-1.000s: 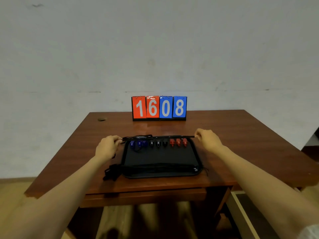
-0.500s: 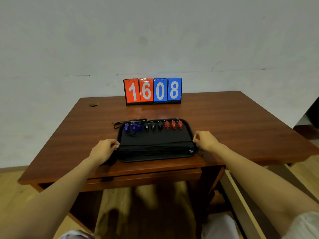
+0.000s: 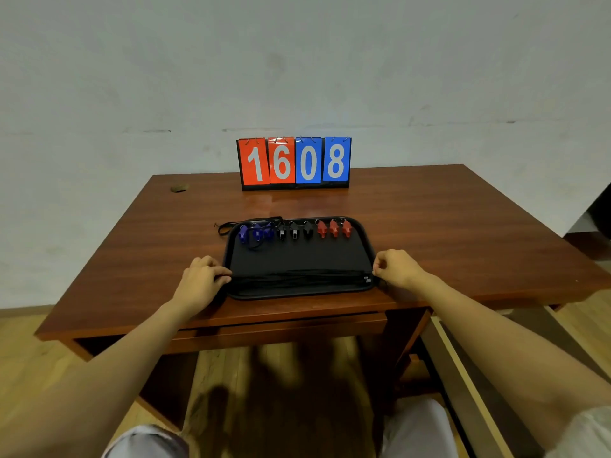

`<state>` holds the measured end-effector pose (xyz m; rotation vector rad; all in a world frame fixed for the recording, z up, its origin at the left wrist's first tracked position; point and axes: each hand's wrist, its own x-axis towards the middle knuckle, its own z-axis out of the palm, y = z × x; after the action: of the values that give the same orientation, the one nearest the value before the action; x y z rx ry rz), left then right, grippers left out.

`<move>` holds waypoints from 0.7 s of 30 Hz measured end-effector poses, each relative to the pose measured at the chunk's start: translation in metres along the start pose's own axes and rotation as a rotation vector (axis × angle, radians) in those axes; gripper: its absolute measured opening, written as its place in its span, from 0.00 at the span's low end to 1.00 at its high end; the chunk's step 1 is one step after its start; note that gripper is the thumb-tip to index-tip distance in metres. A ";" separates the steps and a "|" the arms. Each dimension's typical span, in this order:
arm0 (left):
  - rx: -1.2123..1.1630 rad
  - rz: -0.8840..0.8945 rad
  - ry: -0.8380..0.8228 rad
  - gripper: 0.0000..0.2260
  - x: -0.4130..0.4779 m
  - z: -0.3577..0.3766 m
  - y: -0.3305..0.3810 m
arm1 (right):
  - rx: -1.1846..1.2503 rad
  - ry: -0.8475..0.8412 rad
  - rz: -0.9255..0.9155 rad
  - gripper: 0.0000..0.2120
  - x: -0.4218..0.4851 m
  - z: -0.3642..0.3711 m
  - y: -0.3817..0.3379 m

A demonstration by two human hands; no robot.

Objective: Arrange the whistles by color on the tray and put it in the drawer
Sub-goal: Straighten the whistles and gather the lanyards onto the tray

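Head view: whistles sorted, tray not yet stowed.
We see blue whistles point(image 3: 254, 233), black whistles point(image 3: 294, 231) and red whistles point(image 3: 334, 229) grouped along the far rim of the tray point(image 3: 297, 259); sorting looks done; stowing remains; our left hand point(image 3: 198, 282) grips the tray's left rim, our right hand point(image 3: 396, 267) pinches its right rim; the table point(image 3: 463, 226) edge lies just nearer than the tray; the drawer point(image 3: 281, 327) beneath looks closed; the scoreboard point(image 3: 294, 161) stands well behind.
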<state>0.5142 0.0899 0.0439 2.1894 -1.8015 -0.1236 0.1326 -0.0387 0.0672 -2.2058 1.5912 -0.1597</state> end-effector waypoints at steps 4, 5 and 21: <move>0.125 0.051 0.036 0.16 -0.003 0.003 0.003 | -0.056 0.024 -0.091 0.07 -0.001 -0.001 0.000; 0.123 0.074 0.045 0.17 -0.004 0.004 0.003 | -0.063 0.033 -0.122 0.09 -0.001 -0.001 -0.001; 0.094 0.223 0.140 0.17 -0.005 0.024 0.009 | -0.101 0.016 -0.295 0.15 0.004 0.019 -0.034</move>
<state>0.4983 0.0891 0.0234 1.9843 -1.9903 0.1618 0.1699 -0.0290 0.0629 -2.5153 1.2990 -0.1864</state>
